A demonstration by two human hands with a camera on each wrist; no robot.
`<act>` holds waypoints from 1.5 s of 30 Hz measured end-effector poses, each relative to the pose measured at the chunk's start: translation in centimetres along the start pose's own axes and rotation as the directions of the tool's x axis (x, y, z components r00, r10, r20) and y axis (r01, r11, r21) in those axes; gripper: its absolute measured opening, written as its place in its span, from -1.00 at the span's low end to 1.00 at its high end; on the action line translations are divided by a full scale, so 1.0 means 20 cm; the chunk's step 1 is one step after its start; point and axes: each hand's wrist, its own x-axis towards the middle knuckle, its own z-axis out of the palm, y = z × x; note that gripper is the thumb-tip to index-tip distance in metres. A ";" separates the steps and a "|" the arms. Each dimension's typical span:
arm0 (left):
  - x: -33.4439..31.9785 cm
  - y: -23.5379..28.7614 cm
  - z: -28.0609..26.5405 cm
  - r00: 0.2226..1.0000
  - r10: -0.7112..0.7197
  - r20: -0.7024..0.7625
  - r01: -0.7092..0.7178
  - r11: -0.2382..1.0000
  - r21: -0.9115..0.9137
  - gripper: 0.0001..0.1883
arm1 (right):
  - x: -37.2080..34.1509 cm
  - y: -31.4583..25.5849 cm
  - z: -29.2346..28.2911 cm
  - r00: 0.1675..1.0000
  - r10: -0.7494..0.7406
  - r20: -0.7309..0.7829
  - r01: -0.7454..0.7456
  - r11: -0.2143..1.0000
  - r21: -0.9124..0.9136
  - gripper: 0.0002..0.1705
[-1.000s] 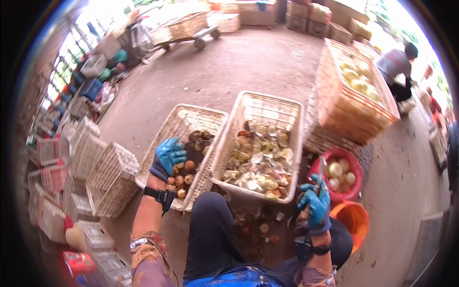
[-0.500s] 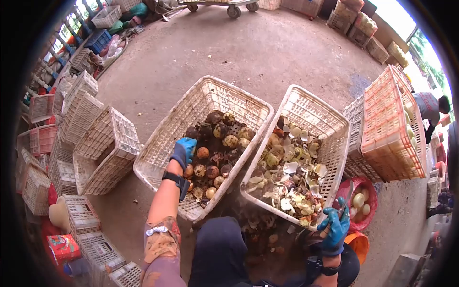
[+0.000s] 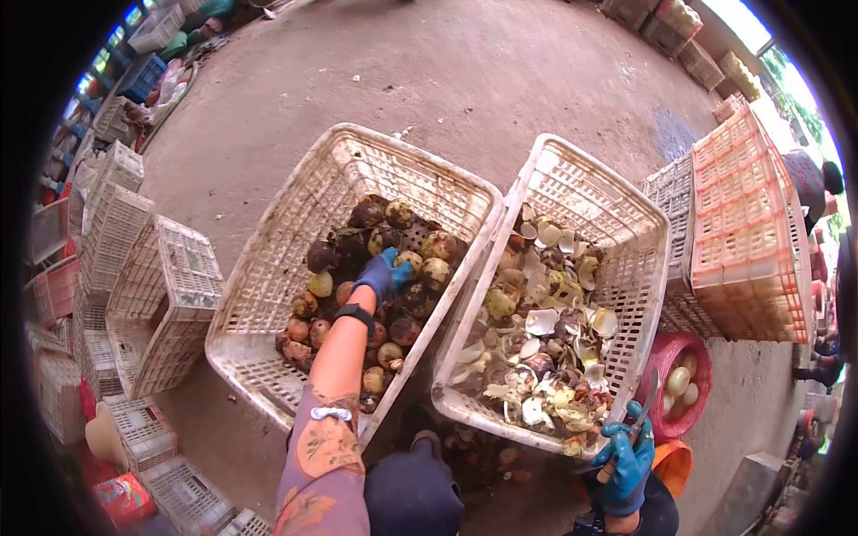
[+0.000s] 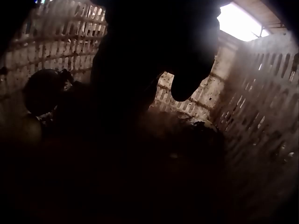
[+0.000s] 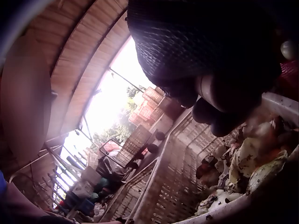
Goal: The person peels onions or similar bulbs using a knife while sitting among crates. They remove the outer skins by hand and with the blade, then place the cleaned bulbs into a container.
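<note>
Many round bulbs (image 3: 436, 273), onion-like, lie heaped in the left crate (image 3: 286, 232), a pale, dirt-stained lattice box on the floor (image 3: 357, 89): some are blackened and soil-caked, others tan, yellowish or reddish-brown, with patchy, mottled skins. The blue-gloved left hand (image 3: 382, 275) reaches down among them, touching a mottled yellowish one; from where I stand I cannot tell whether it grips, the left wrist view being mostly dark. The gloved right hand (image 3: 627, 469) clasps a knife (image 3: 651, 393), blade pointing forward, beside the near corner of the right crate (image 3: 581, 196), which holds cream, green and brown peelings (image 3: 545, 348); smooth, pale bulbs (image 3: 678, 381) sit in the red tub (image 3: 702, 357) nearby
</note>
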 end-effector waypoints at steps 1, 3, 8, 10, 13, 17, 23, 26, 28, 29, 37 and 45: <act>-0.07 0.21 -0.04 0.993 -0.100 0.062 0.091 0.986 0.137 -0.20 | 0.01 0.00 0.00 1.000 0.014 -0.008 -0.015 1.000 -0.004 -0.38; -0.06 0.32 -0.03 0.965 -0.233 0.119 0.193 0.940 0.281 -0.10 | 0.02 0.00 -0.02 0.999 0.029 -0.028 -0.030 0.999 -0.039 -0.37; 0.07 0.19 0.03 0.957 -0.215 0.196 0.182 0.968 0.173 -0.03 | 0.02 0.04 -0.04 0.996 0.075 -0.058 -0.079 0.994 -0.078 -0.36; 0.10 0.14 0.04 0.979 -0.116 0.165 0.095 0.987 0.127 -0.04 | 0.03 0.04 -0.03 0.995 0.085 -0.041 -0.088 0.993 -0.074 -0.36; 0.08 0.08 0.06 0.994 -0.080 0.081 0.081 0.997 -0.016 -0.09 | 0.02 0.02 -0.02 0.996 0.085 -0.021 -0.086 0.995 -0.052 -0.36; -0.07 0.06 -0.01 0.993 0.037 0.108 0.021 0.871 -0.491 -0.25 | 0.01 0.02 -0.03 0.997 0.071 -0.013 -0.072 0.997 -0.019 -0.37; -0.62 0.44 -0.35 0.962 0.251 0.111 0.047 0.250 -0.967 -0.35 | -0.01 -0.03 0.00 0.982 0.109 0.152 -0.108 0.994 -0.016 -0.41; -0.92 0.56 -0.47 0.937 0.331 0.110 0.081 0.099 -0.992 -0.32 | -0.10 -0.03 0.04 0.971 0.025 0.237 0.040 0.964 -0.263 -0.46; -1.12 0.68 -0.51 0.918 0.376 0.128 0.113 0.061 -0.992 -0.33 | -0.15 -0.02 0.05 0.931 -0.187 0.313 0.316 0.844 -0.434 -0.50; -1.20 0.72 -0.52 0.903 0.399 0.162 0.153 0.056 -0.987 -0.33 | -0.18 -0.04 0.06 0.890 -0.270 0.366 0.426 0.777 -0.463 -0.50; -1.82 1.25 -0.53 0.933 0.311 0.182 0.163 0.086 -0.983 -0.35 | -0.41 -0.10 0.11 0.866 -0.265 0.424 0.199 0.960 0.195 -0.56; -2.22 1.48 -0.06 0.828 0.519 -0.210 -0.407 0.300 -0.863 -0.24 | -0.60 -0.14 0.03 0.743 -0.294 0.601 -0.079 0.854 0.515 -0.39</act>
